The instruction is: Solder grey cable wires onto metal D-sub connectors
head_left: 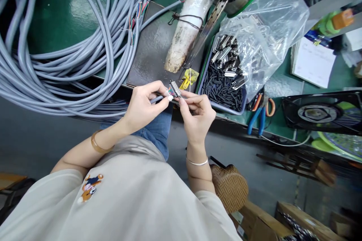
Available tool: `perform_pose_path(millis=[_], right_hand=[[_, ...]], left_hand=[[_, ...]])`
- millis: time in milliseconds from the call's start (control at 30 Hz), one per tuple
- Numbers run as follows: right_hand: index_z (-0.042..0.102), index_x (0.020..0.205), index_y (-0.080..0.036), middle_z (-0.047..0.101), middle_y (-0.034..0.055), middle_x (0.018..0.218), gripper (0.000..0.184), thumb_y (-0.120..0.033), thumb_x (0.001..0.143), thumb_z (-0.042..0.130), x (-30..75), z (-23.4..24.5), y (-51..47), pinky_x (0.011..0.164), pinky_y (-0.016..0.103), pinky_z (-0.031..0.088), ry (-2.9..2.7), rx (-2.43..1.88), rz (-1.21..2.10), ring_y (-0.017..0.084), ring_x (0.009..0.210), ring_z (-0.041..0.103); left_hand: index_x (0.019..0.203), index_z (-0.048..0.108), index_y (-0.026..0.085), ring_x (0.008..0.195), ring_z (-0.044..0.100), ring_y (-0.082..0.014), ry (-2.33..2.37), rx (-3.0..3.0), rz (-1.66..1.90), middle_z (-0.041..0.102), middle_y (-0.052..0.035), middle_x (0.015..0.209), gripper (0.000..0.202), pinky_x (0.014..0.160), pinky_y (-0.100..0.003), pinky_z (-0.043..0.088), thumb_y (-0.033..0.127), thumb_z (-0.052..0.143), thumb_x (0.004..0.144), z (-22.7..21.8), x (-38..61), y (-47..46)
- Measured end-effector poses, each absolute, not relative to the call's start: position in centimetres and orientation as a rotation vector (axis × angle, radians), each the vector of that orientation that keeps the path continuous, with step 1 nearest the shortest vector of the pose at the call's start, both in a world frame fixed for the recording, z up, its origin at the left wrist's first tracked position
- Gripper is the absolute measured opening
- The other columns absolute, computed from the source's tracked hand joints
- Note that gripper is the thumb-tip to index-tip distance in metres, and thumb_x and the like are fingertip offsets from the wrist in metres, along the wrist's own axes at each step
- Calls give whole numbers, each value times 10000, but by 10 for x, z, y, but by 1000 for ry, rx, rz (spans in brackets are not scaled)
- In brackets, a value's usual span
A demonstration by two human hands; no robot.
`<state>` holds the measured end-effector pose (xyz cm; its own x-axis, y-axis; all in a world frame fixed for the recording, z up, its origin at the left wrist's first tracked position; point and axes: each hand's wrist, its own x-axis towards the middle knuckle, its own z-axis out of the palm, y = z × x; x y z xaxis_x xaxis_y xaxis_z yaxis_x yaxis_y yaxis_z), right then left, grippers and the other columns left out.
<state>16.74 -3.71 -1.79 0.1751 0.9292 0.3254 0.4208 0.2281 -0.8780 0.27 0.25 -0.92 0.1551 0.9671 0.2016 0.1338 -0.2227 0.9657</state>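
My left hand (147, 101) pinches the end of a grey cable, where thin coloured wires fan out against a metal multi-pin connector (174, 89). On the connector's other side, my right hand (196, 109) grips it between thumb and fingers. Both hands meet just over the table's front edge. Right behind the connector lies a small yellow piece (186, 80) on the dark board (154, 37). Whether each wire is joined to a pin is too small to make out.
Grey cables (93, 45) lie looped across the left. A blue tray (241, 110) holds black sleeves and connectors, partly under a plastic bag (271, 34). Pliers (260, 113) and a fan (322, 113) sit to the right. A white wrapped tube (186, 30) hangs over the board.
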Motion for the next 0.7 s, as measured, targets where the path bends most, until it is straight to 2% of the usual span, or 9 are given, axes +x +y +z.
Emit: perform_pose_path(millis=[200, 533, 700], right_hand=[[556, 847, -241, 808, 31, 1127, 148, -235, 938, 673, 161, -15, -29, 789, 272, 676, -1399, -1354, 589, 162, 945, 804], [582, 842, -232, 816, 14, 1064, 132, -227, 916, 691, 164, -13, -16, 774, 254, 670, -1398, -1333, 587, 164, 934, 807], [614, 852, -224, 818, 37, 1090, 116, -249, 914, 709, 165, -10, -13, 779, 278, 677, -1411, -1345, 571, 180, 943, 806]], left_hand=[[730, 609, 156, 596, 516, -66, 1206, 1801, 1336, 702, 7, 751, 131, 526, -196, 357, 53, 667, 787, -9, 7, 9], [735, 598, 173, 577, 490, -70, 1220, 1827, 1321, 645, 27, 700, 149, 537, -215, 362, 48, 654, 794, -4, 8, 19], [736, 592, 179, 535, 448, -66, 1279, 1879, 1325, 657, 22, 716, 137, 525, -222, 364, 66, 641, 794, 0, 10, 20]])
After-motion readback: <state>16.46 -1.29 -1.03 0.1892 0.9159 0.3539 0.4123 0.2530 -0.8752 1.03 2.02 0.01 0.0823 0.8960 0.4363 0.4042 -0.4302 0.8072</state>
